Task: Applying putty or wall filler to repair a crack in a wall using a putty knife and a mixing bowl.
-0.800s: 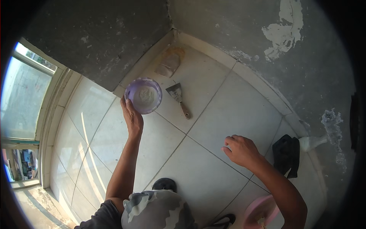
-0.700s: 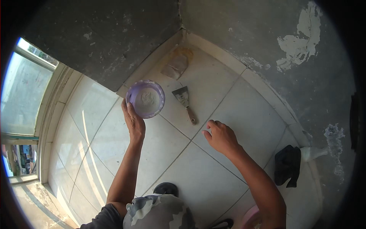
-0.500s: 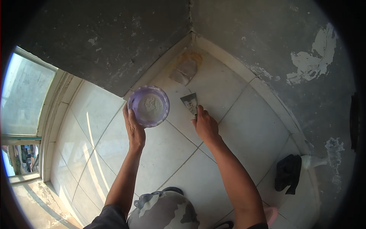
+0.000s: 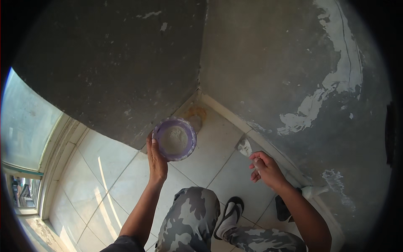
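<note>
Scraper (image 4: 244, 147) swung rightward, farther from bowl (image 4: 191, 140), since earlier frame! I see right hand (image 4: 267, 169) curled round its handle, blade near skirting (image 4: 228, 113) in my view. Left hand (image 4: 157, 163) clasps purple bowl's left side, pale powdery stuff (image 4: 175, 137) inside, bowl held over tiled floor (image 4: 130, 180).

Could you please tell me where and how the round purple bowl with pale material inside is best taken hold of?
Probably by the rim of the round purple bowl, coming from its near left, where the left grip holds it. The circular rim surrounds pale material in the open mouth, so an outside hold should leave that untouched.
</note>
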A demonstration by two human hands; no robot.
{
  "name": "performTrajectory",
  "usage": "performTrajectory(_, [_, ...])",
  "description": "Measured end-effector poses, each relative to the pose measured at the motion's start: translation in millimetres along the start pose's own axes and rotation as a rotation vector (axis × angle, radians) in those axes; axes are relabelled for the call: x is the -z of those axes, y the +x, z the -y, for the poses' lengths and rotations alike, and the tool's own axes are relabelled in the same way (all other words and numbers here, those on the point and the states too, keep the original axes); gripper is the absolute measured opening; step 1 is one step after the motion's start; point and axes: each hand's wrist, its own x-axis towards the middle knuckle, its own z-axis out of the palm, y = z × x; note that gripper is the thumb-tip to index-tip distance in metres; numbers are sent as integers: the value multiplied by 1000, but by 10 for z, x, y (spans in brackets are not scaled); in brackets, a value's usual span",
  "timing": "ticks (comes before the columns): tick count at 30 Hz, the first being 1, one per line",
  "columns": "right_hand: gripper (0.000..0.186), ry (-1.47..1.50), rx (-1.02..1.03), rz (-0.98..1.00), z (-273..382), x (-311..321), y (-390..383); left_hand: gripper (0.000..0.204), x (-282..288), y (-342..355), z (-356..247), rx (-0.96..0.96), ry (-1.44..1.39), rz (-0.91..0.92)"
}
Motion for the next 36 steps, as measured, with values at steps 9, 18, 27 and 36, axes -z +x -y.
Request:
performTrajectory(9, [47,-289,541,-192,762,292,-930,70,-869,233,-636,262,-538,133])
performTrajectory(18, [20,-218,985,-651,1426,106,-1518,69,-1387,-34,-1265,369,-708,331])
performTrajectory(27, [16,-53,1016,-630,1210,1,-1214,61,-1614,-211,-1165,366,-639,254])
performTrajectory(36, [29,-473,1041,-490,1197,-77,-1080,71,-1536,-287,-855,70,-536,305])
